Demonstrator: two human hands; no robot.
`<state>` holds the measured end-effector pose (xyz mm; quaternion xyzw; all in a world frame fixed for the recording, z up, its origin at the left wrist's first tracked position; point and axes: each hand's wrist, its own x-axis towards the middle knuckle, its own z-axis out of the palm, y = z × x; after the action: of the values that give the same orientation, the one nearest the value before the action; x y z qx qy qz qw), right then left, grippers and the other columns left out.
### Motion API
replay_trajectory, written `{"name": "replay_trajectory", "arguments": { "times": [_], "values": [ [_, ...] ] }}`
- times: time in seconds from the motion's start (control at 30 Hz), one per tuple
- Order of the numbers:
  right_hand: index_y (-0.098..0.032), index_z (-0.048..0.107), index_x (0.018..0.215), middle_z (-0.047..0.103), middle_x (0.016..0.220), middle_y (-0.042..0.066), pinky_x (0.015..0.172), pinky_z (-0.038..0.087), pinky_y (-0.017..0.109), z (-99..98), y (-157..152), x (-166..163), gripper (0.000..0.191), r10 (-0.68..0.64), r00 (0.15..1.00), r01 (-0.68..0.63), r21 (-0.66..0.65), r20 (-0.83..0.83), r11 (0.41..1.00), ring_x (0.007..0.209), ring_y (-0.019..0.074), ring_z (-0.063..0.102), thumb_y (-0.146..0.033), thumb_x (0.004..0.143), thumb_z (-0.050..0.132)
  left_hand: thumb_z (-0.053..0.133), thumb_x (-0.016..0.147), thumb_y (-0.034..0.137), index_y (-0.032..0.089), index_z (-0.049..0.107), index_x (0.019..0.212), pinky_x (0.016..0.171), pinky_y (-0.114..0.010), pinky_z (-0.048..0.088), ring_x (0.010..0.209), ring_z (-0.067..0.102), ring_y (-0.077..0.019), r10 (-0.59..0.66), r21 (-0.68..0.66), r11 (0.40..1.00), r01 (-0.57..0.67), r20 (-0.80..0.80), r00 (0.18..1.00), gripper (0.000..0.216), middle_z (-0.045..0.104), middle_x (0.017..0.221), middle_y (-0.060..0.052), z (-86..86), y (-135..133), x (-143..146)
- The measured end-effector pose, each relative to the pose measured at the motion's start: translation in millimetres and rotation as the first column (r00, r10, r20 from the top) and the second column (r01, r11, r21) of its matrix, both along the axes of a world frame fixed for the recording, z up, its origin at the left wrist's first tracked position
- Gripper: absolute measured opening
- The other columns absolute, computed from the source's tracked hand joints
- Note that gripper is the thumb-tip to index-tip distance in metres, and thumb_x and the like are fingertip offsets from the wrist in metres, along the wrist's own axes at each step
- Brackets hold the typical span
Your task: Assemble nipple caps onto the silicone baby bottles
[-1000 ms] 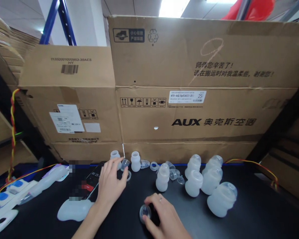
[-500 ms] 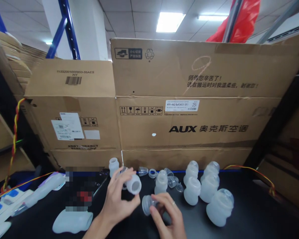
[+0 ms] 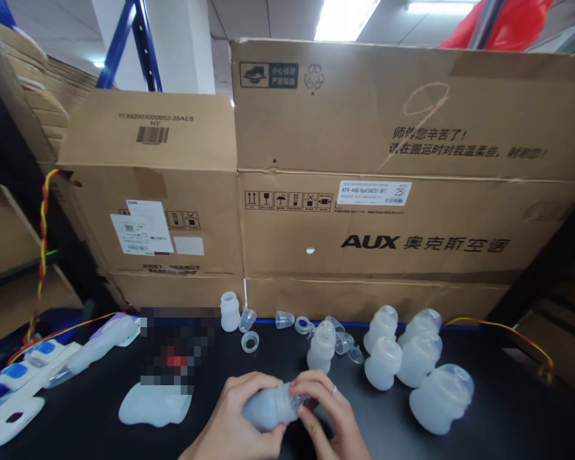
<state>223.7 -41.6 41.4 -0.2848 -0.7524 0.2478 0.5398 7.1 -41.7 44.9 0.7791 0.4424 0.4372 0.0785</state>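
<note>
Head view: left hand (image 3: 237, 415) wraps a small translucent white silicone bottle (image 3: 268, 407) low over the black table (image 3: 508, 415), while right hand (image 3: 323, 415) pinches its neck end; more frosted bottles (image 3: 412, 361) cluster right.

Low in the head view, the left hand (image 3: 237, 415) wraps a small translucent silicone bottle (image 3: 268, 409) lying sideways, while the right hand (image 3: 328, 418) pinches a clear plastic cap (image 3: 301, 401) against its neck; more frosted bottles (image 3: 402, 361) stand on the black tabletop (image 3: 508, 409) before big brown cardboard boxes (image 3: 364, 172)
</note>
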Motion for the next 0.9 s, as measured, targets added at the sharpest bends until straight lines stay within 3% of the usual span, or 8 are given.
{"name": "replay_trajectory", "arguments": {
  "times": [0.27, 0.43, 0.53, 0.6, 0.67, 0.8, 0.83, 0.9],
  "values": [
    [-0.024, 0.060, 0.073, 0.061, 0.063, -0.001, 0.050, 0.044, 0.023, -2.8, 7.5, 14.7, 0.048, -0.212, 0.959, 0.198, 0.089, 0.190, 0.976, 0.054, 0.0146, 0.058, -0.065, 0.095, 0.067, 0.094, 0.059, 0.022, 0.029, 0.079, 0.104, 0.076, -0.029, 0.065, 0.080, 0.082, -0.0225, -0.180, -0.101, 0.978, 0.182, 0.031, 0.983, 0.048, 0.086, 0.095, -0.001, 9.6, -0.8, 2.7],
    [-0.025, 0.064, 0.131, 0.074, 0.109, 0.009, 0.067, 0.055, 0.027, 7.7, -2.2, 13.6, 0.049, -0.037, 0.980, 0.046, -0.042, 0.196, 0.998, 0.080, 0.0201, 0.070, -0.059, 0.096, 0.066, 0.095, 0.049, 0.020, 0.037, 0.072, 0.125, 0.083, -0.031, 0.068, 0.087, 0.083, -0.0247, 0.019, -0.026, 0.999, -0.019, 0.015, 1.000, 0.082, 0.086, 0.099, 0.004, -2.9, -5.8, 4.9],
    [-0.024, 0.071, 0.107, 0.073, 0.090, 0.004, 0.062, 0.049, 0.025, 1.1, -5.1, 8.7, 0.026, -0.044, 0.964, 0.087, -0.154, 0.264, 0.984, 0.070, 0.0170, 0.065, -0.047, 0.095, 0.069, 0.091, 0.054, 0.017, 0.036, 0.060, 0.138, 0.086, -0.032, 0.067, 0.088, 0.082, -0.0238, -0.032, 0.071, 0.997, 0.035, -0.045, 0.998, 0.091, 0.085, 0.099, 0.005, -2.3, -5.6, 4.7],
    [-0.022, 0.066, 0.080, 0.062, 0.067, -0.001, 0.057, 0.041, 0.025, -6.6, -4.9, 3.3, 0.034, -0.107, 0.956, 0.176, -0.243, 0.272, 0.954, 0.059, 0.0144, 0.054, -0.052, 0.095, 0.067, 0.083, 0.068, 0.015, 0.030, 0.056, 0.143, 0.084, -0.034, 0.066, 0.089, 0.081, -0.0238, -0.117, 0.179, 0.973, 0.148, -0.175, 0.978, 0.081, 0.085, 0.104, 0.000, 5.6, -6.4, 5.4],
    [-0.022, 0.051, 0.059, 0.047, 0.052, -0.003, 0.052, 0.034, 0.025, -12.0, -4.6, -3.1, 0.058, -0.098, 0.964, 0.202, -0.444, 0.246, 0.873, 0.051, 0.0127, 0.044, -0.065, 0.099, 0.057, 0.069, 0.078, 0.006, 0.025, 0.056, 0.145, 0.082, -0.035, 0.065, 0.087, 0.080, -0.0235, -0.163, 0.290, 0.920, 0.265, -0.333, 0.929, 0.070, 0.084, 0.109, -0.006, 14.8, -8.1, 6.1],
    [-0.025, 0.047, 0.053, 0.040, 0.040, -0.003, 0.039, 0.026, 0.025, -6.3, -6.6, -8.8, 0.079, -0.056, 0.995, 0.104, -0.841, 0.088, 0.531, 0.037, 0.0125, 0.038, -0.088, 0.096, 0.028, 0.062, 0.086, 0.005, 0.024, 0.062, 0.142, 0.088, -0.036, 0.063, 0.094, 0.082, -0.0256, -0.120, 0.402, 0.868, 0.291, -0.400, 0.909, 0.059, 0.085, 0.115, -0.009, 21.0, -7.9, 3.8],
    [-0.023, 0.057, 0.060, 0.049, 0.045, -0.002, 0.040, 0.032, 0.024, -2.0, -7.8, -7.0, 0.079, -0.066, 0.996, 0.086, -0.820, 0.058, 0.566, 0.039, 0.0134, 0.043, -0.087, 0.097, 0.029, 0.066, 0.086, 0.008, 0.025, 0.062, 0.142, 0.089, -0.035, 0.064, 0.096, 0.082, -0.0255, -0.118, 0.388, 0.886, 0.254, -0.342, 0.932, 0.058, 0.084, 0.116, -0.008, 19.3, -6.7, 2.4],
    [-0.019, 0.072, 0.093, 0.066, 0.066, 0.002, 0.052, 0.044, 0.024, 6.6, -10.6, -0.1, 0.063, -0.046, 0.997, 0.070, -0.630, 0.054, 0.773, 0.052, 0.0148, 0.055, -0.076, 0.099, 0.045, 0.080, 0.082, 0.017, 0.030, 0.060, 0.142, 0.087, -0.032, 0.065, 0.097, 0.082, -0.0254, -0.105, 0.278, 0.947, 0.157, -0.195, 0.975, 0.064, 0.085, 0.115, -0.006, 13.6, -4.3, -0.2]
  ]
}}
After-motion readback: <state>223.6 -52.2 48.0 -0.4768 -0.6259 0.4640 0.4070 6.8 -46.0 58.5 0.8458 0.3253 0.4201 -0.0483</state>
